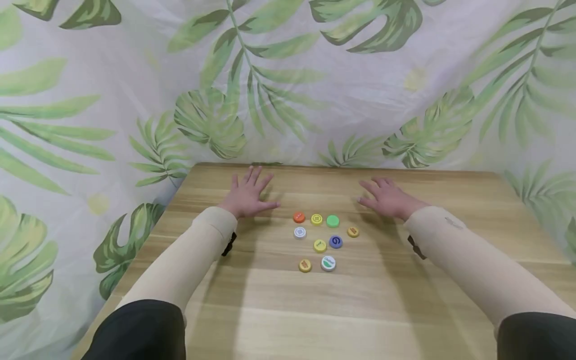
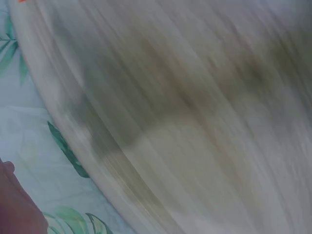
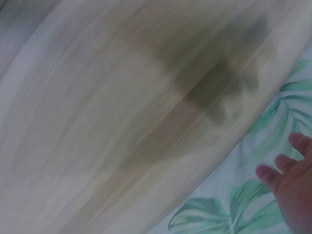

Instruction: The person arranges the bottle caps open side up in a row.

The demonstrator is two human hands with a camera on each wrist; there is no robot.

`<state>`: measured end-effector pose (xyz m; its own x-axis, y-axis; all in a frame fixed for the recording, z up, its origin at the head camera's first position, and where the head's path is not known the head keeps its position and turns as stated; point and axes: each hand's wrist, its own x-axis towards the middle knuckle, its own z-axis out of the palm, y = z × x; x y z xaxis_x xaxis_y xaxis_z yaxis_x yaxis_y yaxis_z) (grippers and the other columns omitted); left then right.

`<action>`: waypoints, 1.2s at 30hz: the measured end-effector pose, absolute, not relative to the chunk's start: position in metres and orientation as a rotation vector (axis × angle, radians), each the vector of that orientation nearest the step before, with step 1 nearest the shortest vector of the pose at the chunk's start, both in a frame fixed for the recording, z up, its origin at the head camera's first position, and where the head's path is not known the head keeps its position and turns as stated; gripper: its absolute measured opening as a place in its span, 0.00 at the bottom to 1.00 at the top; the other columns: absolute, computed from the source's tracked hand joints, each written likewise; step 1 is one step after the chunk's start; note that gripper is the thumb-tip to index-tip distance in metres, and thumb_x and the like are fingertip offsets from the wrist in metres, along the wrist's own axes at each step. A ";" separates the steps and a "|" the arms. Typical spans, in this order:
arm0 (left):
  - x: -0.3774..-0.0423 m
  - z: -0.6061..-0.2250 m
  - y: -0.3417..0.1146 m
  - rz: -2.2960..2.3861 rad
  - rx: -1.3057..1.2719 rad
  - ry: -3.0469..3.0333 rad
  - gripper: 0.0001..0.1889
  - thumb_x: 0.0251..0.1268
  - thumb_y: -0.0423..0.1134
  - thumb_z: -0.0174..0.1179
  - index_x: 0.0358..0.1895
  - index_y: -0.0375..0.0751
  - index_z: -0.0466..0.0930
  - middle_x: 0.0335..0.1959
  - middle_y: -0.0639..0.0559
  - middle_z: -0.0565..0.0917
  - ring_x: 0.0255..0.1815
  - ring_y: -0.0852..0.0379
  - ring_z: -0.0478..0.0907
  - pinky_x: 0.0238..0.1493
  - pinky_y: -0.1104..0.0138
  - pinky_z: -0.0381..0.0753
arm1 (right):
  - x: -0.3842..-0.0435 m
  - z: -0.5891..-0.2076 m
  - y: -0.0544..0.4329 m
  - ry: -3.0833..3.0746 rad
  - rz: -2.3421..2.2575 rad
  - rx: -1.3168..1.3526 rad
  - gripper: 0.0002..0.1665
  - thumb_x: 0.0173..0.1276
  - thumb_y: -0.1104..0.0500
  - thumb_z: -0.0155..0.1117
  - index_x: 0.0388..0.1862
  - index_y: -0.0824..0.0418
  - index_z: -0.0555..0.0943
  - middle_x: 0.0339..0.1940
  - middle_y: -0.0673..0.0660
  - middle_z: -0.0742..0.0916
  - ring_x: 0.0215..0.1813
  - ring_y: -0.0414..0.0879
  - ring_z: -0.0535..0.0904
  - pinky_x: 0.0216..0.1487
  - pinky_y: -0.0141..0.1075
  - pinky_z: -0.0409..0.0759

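Note:
My left hand (image 1: 248, 196) is over the far left of the wooden table, fingers spread, holding nothing. Across from it, my right hand (image 1: 389, 198) reaches inward with its fingers extended and holds nothing. Between the hands and a little nearer lie several round bottle caps. An orange-red cap (image 1: 299, 217), a yellow cap (image 1: 317, 219) and a green cap (image 1: 333, 221) form the far row. Nearer are a white cap (image 1: 300, 233), a blue cap (image 1: 335, 242), a second yellow cap (image 1: 320, 245), a larger white-and-green cap (image 1: 328, 263) and golden caps (image 1: 305, 265).
The table (image 1: 270, 310) has light wood grain, its far edge against a leaf-patterned cloth (image 1: 288, 90). The same cloth hangs down at the left and right sides. Shadows of both arms fall on the tabletop.

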<state>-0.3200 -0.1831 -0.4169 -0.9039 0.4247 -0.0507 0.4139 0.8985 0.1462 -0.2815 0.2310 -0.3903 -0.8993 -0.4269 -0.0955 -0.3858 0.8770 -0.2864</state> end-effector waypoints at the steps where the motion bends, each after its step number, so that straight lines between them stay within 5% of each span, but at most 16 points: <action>1: -0.319 -0.415 -0.181 0.256 0.656 2.977 0.51 0.69 0.73 0.50 0.86 0.50 0.43 0.85 0.40 0.34 0.83 0.40 0.25 0.75 0.32 0.27 | -0.282 -0.388 0.228 2.874 -0.450 -0.624 0.41 0.82 0.41 0.48 0.82 0.67 0.58 0.78 0.80 0.58 0.77 0.79 0.51 0.74 0.71 0.52; 11: -0.313 -0.412 -0.167 0.636 0.667 2.895 0.49 0.69 0.65 0.59 0.84 0.45 0.50 0.82 0.32 0.50 0.81 0.31 0.45 0.75 0.34 0.54 | -0.294 -0.385 0.190 2.772 -0.733 -0.510 0.37 0.85 0.46 0.44 0.80 0.70 0.60 0.78 0.74 0.65 0.78 0.69 0.58 0.78 0.60 0.56; 21: -0.307 -0.409 -0.151 0.965 0.509 2.686 0.43 0.73 0.57 0.57 0.82 0.39 0.53 0.78 0.28 0.55 0.76 0.30 0.58 0.73 0.38 0.62 | -0.305 -0.386 0.150 2.633 -1.081 -0.337 0.29 0.82 0.51 0.53 0.70 0.71 0.74 0.65 0.71 0.80 0.66 0.64 0.77 0.66 0.52 0.76; 30: -0.297 -0.414 -0.138 1.139 0.197 2.564 0.34 0.73 0.42 0.61 0.74 0.29 0.61 0.65 0.28 0.72 0.59 0.37 0.76 0.57 0.51 0.82 | -0.310 -0.401 0.115 2.474 -1.204 -0.276 0.25 0.78 0.57 0.58 0.65 0.74 0.76 0.61 0.69 0.82 0.61 0.60 0.82 0.60 0.43 0.83; 36: -0.290 -0.411 -0.127 1.254 0.055 2.409 0.29 0.72 0.37 0.62 0.69 0.28 0.66 0.54 0.36 0.79 0.48 0.46 0.80 0.50 0.59 0.84 | -0.310 -0.407 0.101 2.491 -1.161 -0.300 0.22 0.76 0.60 0.62 0.62 0.73 0.78 0.52 0.66 0.85 0.52 0.55 0.83 0.55 0.38 0.83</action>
<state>-0.2902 -0.1275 -0.4105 -0.9103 0.2244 -0.3479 -0.1564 0.5918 0.7907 -0.3102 0.1012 -0.4067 -0.9069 -0.3435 -0.2438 -0.0342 0.6369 -0.7702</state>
